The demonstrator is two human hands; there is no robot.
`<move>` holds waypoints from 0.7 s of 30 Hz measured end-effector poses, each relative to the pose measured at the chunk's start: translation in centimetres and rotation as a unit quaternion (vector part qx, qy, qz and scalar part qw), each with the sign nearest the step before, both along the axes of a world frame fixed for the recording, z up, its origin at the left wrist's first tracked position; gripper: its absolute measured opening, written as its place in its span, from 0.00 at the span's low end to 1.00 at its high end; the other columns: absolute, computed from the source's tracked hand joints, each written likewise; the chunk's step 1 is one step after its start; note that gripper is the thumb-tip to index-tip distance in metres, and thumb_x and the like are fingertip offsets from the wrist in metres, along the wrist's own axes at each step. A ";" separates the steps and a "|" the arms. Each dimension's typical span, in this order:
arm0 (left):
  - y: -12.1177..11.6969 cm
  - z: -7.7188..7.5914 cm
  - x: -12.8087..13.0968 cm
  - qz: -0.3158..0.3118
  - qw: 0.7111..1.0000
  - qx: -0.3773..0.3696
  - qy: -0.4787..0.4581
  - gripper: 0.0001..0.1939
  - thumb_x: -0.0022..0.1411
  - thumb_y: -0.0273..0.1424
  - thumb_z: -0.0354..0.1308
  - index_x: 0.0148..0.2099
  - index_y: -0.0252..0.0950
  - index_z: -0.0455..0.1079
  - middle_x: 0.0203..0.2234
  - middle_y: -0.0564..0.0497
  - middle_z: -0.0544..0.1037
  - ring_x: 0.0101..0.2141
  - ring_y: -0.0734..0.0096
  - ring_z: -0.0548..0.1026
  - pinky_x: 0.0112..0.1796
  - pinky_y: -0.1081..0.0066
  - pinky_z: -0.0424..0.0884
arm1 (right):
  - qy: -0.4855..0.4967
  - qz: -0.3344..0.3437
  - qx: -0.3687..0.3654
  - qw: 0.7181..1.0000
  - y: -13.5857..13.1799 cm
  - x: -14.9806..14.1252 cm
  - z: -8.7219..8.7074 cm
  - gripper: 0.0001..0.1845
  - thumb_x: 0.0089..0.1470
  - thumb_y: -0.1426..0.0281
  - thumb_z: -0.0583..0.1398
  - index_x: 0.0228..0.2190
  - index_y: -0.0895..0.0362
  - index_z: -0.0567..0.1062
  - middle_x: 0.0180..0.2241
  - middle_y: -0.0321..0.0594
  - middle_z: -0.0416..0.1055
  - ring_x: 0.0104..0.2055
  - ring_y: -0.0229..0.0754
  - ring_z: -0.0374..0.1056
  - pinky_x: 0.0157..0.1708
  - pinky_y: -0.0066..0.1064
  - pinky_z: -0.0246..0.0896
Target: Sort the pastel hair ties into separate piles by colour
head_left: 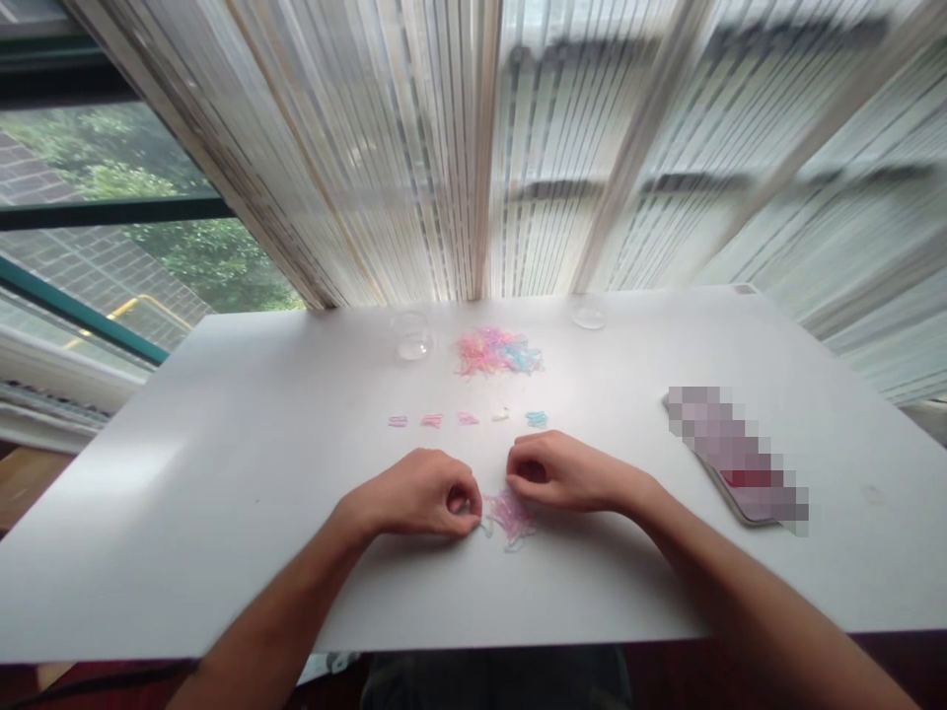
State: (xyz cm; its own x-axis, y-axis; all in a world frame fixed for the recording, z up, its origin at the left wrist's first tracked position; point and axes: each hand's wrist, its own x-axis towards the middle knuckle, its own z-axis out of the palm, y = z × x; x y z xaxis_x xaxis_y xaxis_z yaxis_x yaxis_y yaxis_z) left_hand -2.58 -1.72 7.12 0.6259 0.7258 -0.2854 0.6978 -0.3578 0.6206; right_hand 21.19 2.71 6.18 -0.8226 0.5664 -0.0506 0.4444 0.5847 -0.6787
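My left hand (433, 498) is closed in a pinch at the left edge of a small pile of thin pastel loops (512, 515), mostly pink and lilac. At its fingertips a small light-blue loop (484, 528) pokes out. Thumb and fingers of my right hand (558, 473) are also pinched together, just above the pile's upper right side; whatever they hold is hidden. Beyond my hands runs a row of small sorted groups: lilac loops (398, 421), pink loops (431, 420), paler pink loops (468, 418), pale yellow loops (501, 415) and blue loops (537, 419).
A larger mixed heap of pastel loops (494, 352) lies farther back on the white table (222, 473). A clear round container (412, 345) stands to its left, a clear shallow dish (589, 316) to its right. A phone-like flat object (732, 459), partly pixelated, rests at right.
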 end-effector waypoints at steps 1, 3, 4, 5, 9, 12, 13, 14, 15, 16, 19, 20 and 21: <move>0.0 0.0 0.0 0.005 1.000 -0.006 0.003 0.07 0.52 0.26 0.61 0.32 0.38 0.81 0.22 0.56 0.74 0.24 0.77 0.67 0.28 0.78 0.61 | 0.000 0.001 -0.001 1.000 0.0 0.0 0.0 0.07 0.53 0.76 0.59 0.24 0.58 0.71 0.24 0.33 0.67 0.26 0.34 0.58 0.29 0.27 0.53; 0.0 0.0 -0.2 0.013 1.000 -0.021 -0.003 0.07 0.50 0.25 0.60 0.31 0.37 0.79 0.21 0.56 0.74 0.23 0.78 0.67 0.28 0.78 0.61 | 0.000 0.002 -0.004 1.000 0.1 0.0 0.0 0.07 0.53 0.76 0.59 0.24 0.58 0.71 0.24 0.32 0.67 0.26 0.34 0.58 0.28 0.27 0.53; 0.0 0.0 -0.3 0.018 0.999 -0.031 -0.012 0.07 0.50 0.24 0.60 0.31 0.36 0.79 0.21 0.56 0.74 0.23 0.78 0.67 0.28 0.78 0.61 | 0.001 0.003 -0.004 1.000 0.1 0.1 0.0 0.07 0.53 0.76 0.59 0.24 0.58 0.71 0.24 0.32 0.67 0.26 0.34 0.58 0.29 0.27 0.53; 0.1 0.1 -0.5 0.024 0.999 -0.041 -0.024 0.07 0.50 0.24 0.59 0.32 0.35 0.79 0.21 0.56 0.74 0.23 0.78 0.67 0.27 0.78 0.61 | 0.001 0.003 -0.004 1.000 0.1 0.0 0.0 0.06 0.53 0.76 0.59 0.24 0.58 0.72 0.24 0.32 0.67 0.26 0.34 0.58 0.29 0.27 0.53; 0.8 0.9 -1.4 0.059 0.994 -0.059 -0.074 0.07 0.51 0.25 0.59 0.33 0.33 0.78 0.23 0.54 0.74 0.25 0.77 0.67 0.28 0.78 0.63 | 0.008 0.006 -0.004 1.000 0.2 0.0 -0.2 0.06 0.53 0.77 0.58 0.25 0.58 0.73 0.24 0.32 0.67 0.26 0.34 0.58 0.29 0.27 0.54; 1.5 1.9 -1.8 0.085 0.991 -0.055 -0.092 0.05 0.52 0.26 0.59 0.32 0.33 0.77 0.24 0.54 0.75 0.25 0.76 0.67 0.28 0.77 0.64 | 0.019 0.004 -0.022 1.000 0.3 0.0 -0.3 0.05 0.52 0.76 0.59 0.25 0.58 0.73 0.24 0.33 0.67 0.26 0.34 0.58 0.28 0.27 0.54; 1.7 2.3 -1.7 0.090 0.990 -0.053 -0.098 0.05 0.52 0.26 0.59 0.31 0.33 0.77 0.24 0.54 0.75 0.26 0.76 0.67 0.29 0.76 0.64 | 0.027 -0.004 -0.034 0.999 0.4 0.0 -0.3 0.05 0.52 0.76 0.59 0.26 0.58 0.74 0.24 0.33 0.68 0.26 0.34 0.58 0.27 0.27 0.54; 2.0 2.7 -1.5 0.092 0.989 -0.049 -0.106 0.05 0.52 0.26 0.60 0.32 0.33 0.76 0.25 0.54 0.75 0.26 0.76 0.67 0.29 0.76 0.64 | 0.037 -0.015 -0.046 0.998 0.5 0.1 -0.3 0.05 0.52 0.75 0.59 0.26 0.58 0.74 0.24 0.33 0.68 0.25 0.34 0.59 0.27 0.26 0.54; 2.3 3.0 -1.3 0.091 0.988 -0.040 -0.116 0.04 0.52 0.26 0.60 0.32 0.33 0.76 0.26 0.54 0.76 0.27 0.76 0.68 0.30 0.76 0.65 | 0.047 -0.028 -0.057 0.997 0.6 0.1 -0.3 0.05 0.52 0.74 0.59 0.27 0.58 0.74 0.23 0.33 0.69 0.25 0.34 0.60 0.27 0.26 0.55; 2.7 3.3 -1.0 0.088 0.988 -0.028 -0.126 0.04 0.53 0.25 0.60 0.32 0.34 0.76 0.27 0.53 0.77 0.28 0.75 0.69 0.32 0.75 0.66 | 0.058 -0.041 -0.063 0.995 0.7 0.2 -0.2 0.05 0.53 0.73 0.59 0.27 0.58 0.75 0.23 0.33 0.70 0.25 0.34 0.60 0.26 0.26 0.55; 3.9 4.2 0.2 0.087 0.984 0.015 -0.156 0.05 0.53 0.26 0.62 0.34 0.34 0.77 0.32 0.51 0.81 0.33 0.72 0.74 0.36 0.74 0.69 | 0.088 -0.084 -0.048 0.991 1.3 0.6 -0.1 0.09 0.57 0.69 0.57 0.28 0.58 0.74 0.22 0.33 0.69 0.24 0.35 0.61 0.26 0.26 0.56; 4.3 4.3 0.6 0.089 0.981 0.018 -0.170 0.06 0.53 0.27 0.63 0.36 0.34 0.77 0.35 0.50 0.82 0.35 0.70 0.76 0.36 0.74 0.70 | 0.100 -0.101 -0.035 0.989 1.5 0.7 -0.1 0.10 0.57 0.68 0.57 0.28 0.58 0.74 0.22 0.33 0.69 0.24 0.35 0.60 0.26 0.26 0.56; 4.8 4.4 1.0 0.090 0.979 0.010 -0.182 0.06 0.54 0.27 0.63 0.37 0.34 0.77 0.37 0.48 0.82 0.36 0.69 0.77 0.36 0.74 0.71 | 0.112 -0.116 -0.022 0.987 1.8 0.9 -0.1 0.10 0.58 0.67 0.57 0.28 0.58 0.74 0.22 0.33 0.68 0.24 0.35 0.60 0.26 0.27 0.56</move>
State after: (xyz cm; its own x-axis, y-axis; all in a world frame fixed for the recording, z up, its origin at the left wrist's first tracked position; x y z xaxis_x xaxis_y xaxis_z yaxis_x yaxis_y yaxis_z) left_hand -1.59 3.13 11.54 0.5446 0.8371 -0.0517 0.4849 -0.2640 0.8338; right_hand 22.09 4.47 6.09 -0.6640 0.7425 0.0881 0.3996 0.4519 -0.7975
